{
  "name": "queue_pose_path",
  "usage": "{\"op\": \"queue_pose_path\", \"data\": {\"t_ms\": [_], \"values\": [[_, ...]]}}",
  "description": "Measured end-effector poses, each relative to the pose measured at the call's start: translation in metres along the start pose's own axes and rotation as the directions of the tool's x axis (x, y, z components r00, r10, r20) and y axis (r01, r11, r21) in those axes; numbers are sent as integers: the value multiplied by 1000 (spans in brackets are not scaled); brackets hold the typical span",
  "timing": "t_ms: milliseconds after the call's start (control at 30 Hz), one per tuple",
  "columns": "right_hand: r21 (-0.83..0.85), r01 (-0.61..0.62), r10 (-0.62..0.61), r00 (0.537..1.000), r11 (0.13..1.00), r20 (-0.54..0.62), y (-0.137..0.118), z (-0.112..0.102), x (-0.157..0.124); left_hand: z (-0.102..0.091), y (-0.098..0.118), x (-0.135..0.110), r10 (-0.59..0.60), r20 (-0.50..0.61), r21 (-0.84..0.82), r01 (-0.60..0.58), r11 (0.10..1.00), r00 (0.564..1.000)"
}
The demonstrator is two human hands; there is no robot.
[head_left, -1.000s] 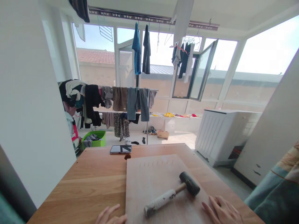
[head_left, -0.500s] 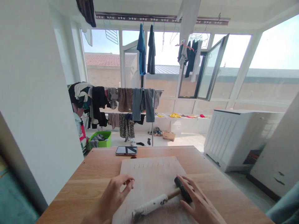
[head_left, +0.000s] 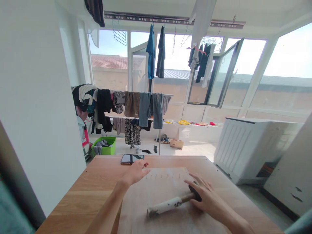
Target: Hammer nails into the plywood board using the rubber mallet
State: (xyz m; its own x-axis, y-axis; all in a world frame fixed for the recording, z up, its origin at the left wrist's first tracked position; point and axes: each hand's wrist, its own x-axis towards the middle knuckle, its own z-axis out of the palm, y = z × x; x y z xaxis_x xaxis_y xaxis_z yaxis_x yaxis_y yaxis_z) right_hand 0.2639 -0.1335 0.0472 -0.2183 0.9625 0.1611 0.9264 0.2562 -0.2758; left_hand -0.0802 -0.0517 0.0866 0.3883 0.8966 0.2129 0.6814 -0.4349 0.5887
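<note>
A hammer [head_left: 168,205] with a dark head and a white-wrapped handle lies slantwise above or on a pale wooden board [head_left: 146,198]; contact along its whole length is unclear. My right hand [head_left: 207,195] covers much of the hammer's head, thumb on the near side and fingers loosely spread across the far side. Over the board's far left corner reaches my left hand [head_left: 135,173], fingers a little bent and apart, with nothing visible in them. A row of several thin nails [head_left: 161,176] stands upright along the board's far edge.
The board rests on a wooden table [head_left: 80,191]. A phone [head_left: 129,158] lies at the table's far edge, just beyond my left hand. Past the table are a drying rack with clothes [head_left: 131,104], a green basket [head_left: 109,148] and a white washing machine [head_left: 239,149].
My left hand has moved forward to the board's far left corner, and its fingers have stretched out. The hammer and my right hand have shifted slightly away and to the right. The view has tilted slightly.
</note>
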Motion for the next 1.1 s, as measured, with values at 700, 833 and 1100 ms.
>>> {"op": "queue_pose_path", "data": {"t_ms": [700, 833, 1100], "values": [[112, -115, 111, 993, 987, 40, -36, 17, 128, 29, -29, -2, -1, 128, -13, 3, 1000, 992], [127, -124, 112, 989, 984, 98, -27, 13, 125, 30, -31, -2, -17, 101, -40, 21, 999, 995], [206, -175, 123, 963, 963, 241, -33, 15, 122, 25, -22, -3, -8, -14, -64, 7, 998, 1000]]}}
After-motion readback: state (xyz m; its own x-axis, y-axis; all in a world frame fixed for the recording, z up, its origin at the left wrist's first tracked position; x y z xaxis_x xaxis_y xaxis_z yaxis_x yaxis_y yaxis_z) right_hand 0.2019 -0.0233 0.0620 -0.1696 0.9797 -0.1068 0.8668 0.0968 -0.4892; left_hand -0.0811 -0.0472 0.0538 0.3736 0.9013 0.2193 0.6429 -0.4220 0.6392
